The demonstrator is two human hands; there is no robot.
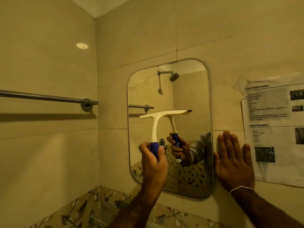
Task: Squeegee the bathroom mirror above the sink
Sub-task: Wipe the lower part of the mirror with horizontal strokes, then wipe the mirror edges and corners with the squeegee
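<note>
The left hand (153, 159) is wrapped around the blue grip of a squeegee (158, 122), fingers closed tight on it. The white neck rises from the fist to a long white blade head lying roughly level against the mirror (189, 99), about halfway up the glass. The blade's left tip reaches just past the mirror's left edge; its right end stops short of the right edge, with bare glass above and below it. The right hand (233, 163) is spread flat with fingers together, palm on the tiled wall (164, 35), touching the mirror's right edge and holding nothing. A thin pale band circles that wrist.

The mirror is a tall rounded rectangle. In it show the hand and squeegee doubled, a grey sleeve, a shower head and patterned tile. No sink is in view; the bottom edge cuts off both forearms.

Right of the flat hand, a printed sheet (273, 129) under clear plastic is partly cut off; its text is too blurred to read, though a square code patch shows. On the left wall a metal towel bar (49, 97) runs out of frame.
</note>
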